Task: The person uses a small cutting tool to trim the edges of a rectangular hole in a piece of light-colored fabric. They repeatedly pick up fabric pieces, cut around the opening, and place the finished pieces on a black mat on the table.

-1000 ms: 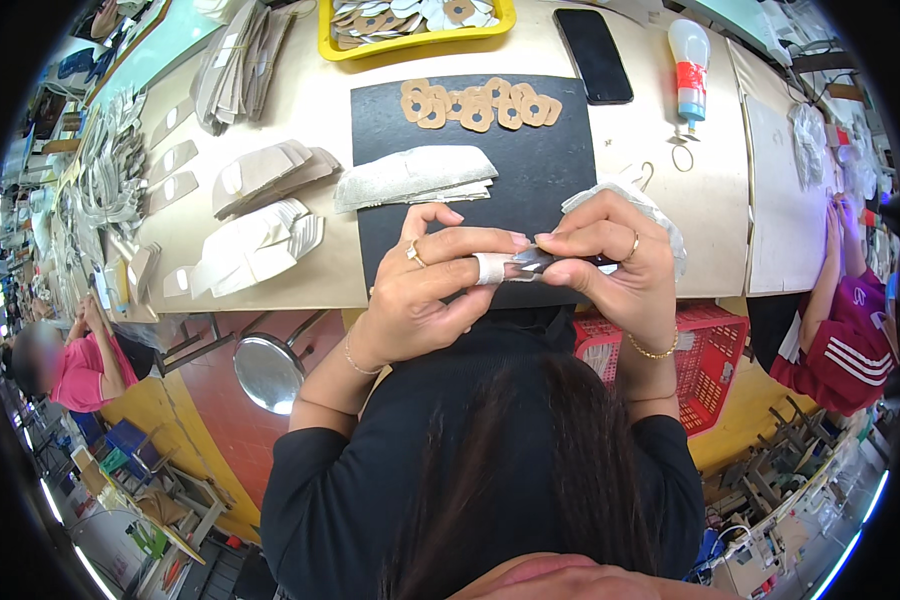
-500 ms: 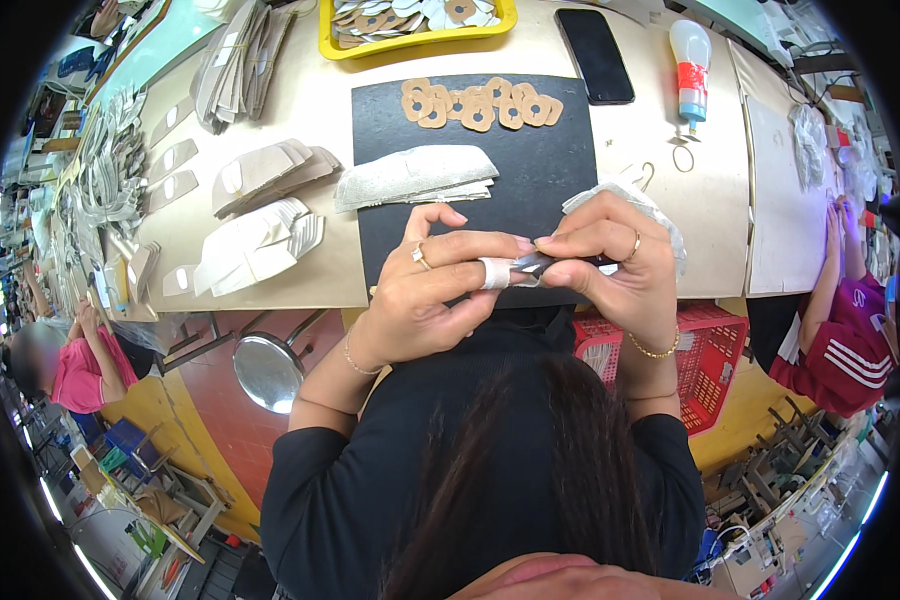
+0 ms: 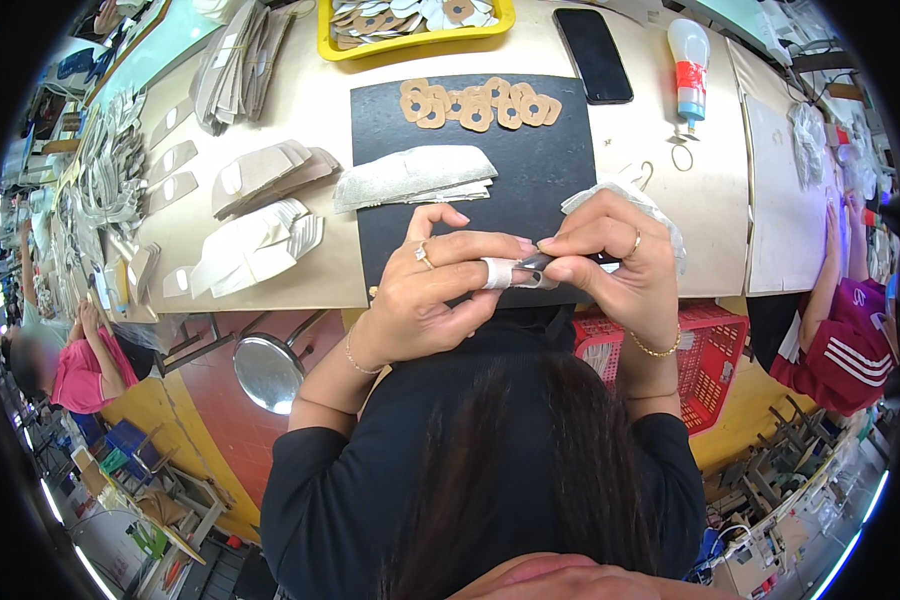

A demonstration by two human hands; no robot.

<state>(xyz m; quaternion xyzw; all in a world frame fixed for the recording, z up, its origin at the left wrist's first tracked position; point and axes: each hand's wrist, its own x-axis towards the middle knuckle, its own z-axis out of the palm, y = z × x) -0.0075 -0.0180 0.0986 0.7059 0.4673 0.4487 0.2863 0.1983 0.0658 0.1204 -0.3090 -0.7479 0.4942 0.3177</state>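
Observation:
My right hand (image 3: 620, 255) pinches a small dark metal piece (image 3: 537, 262) with a shiny surface between thumb and fingers. Most of that piece is hidden, so its kind is unclear. My left hand (image 3: 430, 280) lies palm down with its fingers stretched toward the right. White tape (image 3: 497, 273) is wrapped round its index finger, and the metal piece touches near that fingertip. Under my hands is a black mat (image 3: 550, 200). A stack of pale grey curved pieces (image 3: 420, 178) lies on it, beyond my left hand. More pale pieces (image 3: 660, 215) show partly behind my right hand.
Brown cut pieces with holes (image 3: 480, 105) lie along the mat's far part, below a yellow tray (image 3: 420, 45). Stacked pale pieces (image 3: 260, 240) lie left. A phone (image 3: 595, 55) and a bottle (image 3: 690, 75) stand far right. A red basket (image 3: 715, 375) sits below the table edge.
The metal piece has turned slightly in my right fingers and now shows a shinier face beside the taped finger. Both hands stay in almost the same place.

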